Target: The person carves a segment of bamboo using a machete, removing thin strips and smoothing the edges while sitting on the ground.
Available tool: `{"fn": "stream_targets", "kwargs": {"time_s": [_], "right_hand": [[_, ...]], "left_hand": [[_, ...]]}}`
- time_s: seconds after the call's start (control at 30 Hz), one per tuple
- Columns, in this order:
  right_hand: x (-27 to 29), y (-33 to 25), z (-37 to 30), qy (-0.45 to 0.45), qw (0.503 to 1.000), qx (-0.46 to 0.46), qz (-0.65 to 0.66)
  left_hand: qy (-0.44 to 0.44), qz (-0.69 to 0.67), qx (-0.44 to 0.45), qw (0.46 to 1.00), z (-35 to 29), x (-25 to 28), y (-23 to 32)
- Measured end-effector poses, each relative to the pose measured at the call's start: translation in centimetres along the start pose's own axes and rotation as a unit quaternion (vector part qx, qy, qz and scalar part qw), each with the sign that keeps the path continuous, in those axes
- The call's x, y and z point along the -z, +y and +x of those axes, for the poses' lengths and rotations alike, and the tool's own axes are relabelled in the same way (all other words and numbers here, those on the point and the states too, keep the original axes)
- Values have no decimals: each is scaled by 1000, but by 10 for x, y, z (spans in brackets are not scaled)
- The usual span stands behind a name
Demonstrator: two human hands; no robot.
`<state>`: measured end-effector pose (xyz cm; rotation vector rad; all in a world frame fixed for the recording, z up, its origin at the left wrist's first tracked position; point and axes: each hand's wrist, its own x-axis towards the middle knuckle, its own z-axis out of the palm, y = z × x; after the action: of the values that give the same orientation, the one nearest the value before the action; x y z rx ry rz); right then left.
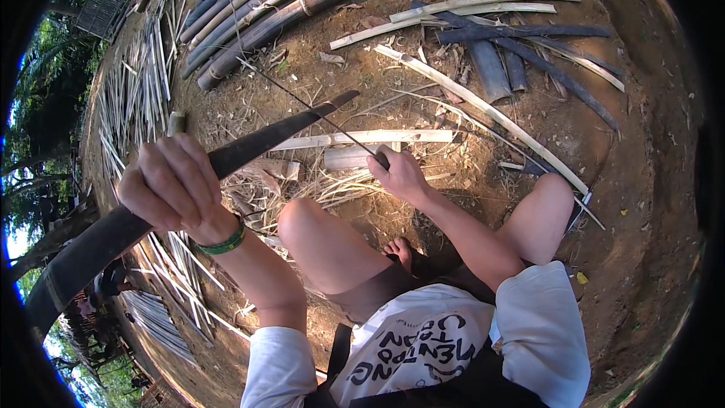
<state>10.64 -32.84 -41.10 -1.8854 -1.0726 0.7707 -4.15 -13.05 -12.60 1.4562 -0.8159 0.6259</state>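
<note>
My left hand (pixel 172 183) is closed around a long, dark split-bamboo strip (pixel 260 138), which runs from the lower left up to a narrow tip near the middle. In my right hand (pixel 402 178) is the dark handle of a long, thin-bladed knife (pixel 281 88). Its blade points up and to the left and crosses the strip near the tip; whether they touch I cannot tell. Beneath my hands, a pale bamboo piece (pixel 351 157) and a long pale slat (pixel 408 136) lie among shavings (pixel 332 189) in front of my bent knees.
Thick bamboo poles (pixel 302 7) are stacked at the far side. Many thin pale strips (pixel 140 79) cover the ground at left. Dark and pale split pieces (pixel 521 32) lie crossed at far right, and a long pale slat (pixel 483 106) curves toward my right knee.
</note>
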Motion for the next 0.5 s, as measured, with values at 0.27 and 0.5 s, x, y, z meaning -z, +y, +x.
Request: {"fn": "stream_targets", "kwargs": {"time_s": [0.27, 0.5], "right_hand": [[-5, 3, 1, 18, 999, 32, -18], [-4, 35, 26, -10, 995, -81, -50]], "left_hand": [[-50, -20, 10, 998, 2, 7, 2], [-53, -43, -2, 998, 7, 7, 0]]}}
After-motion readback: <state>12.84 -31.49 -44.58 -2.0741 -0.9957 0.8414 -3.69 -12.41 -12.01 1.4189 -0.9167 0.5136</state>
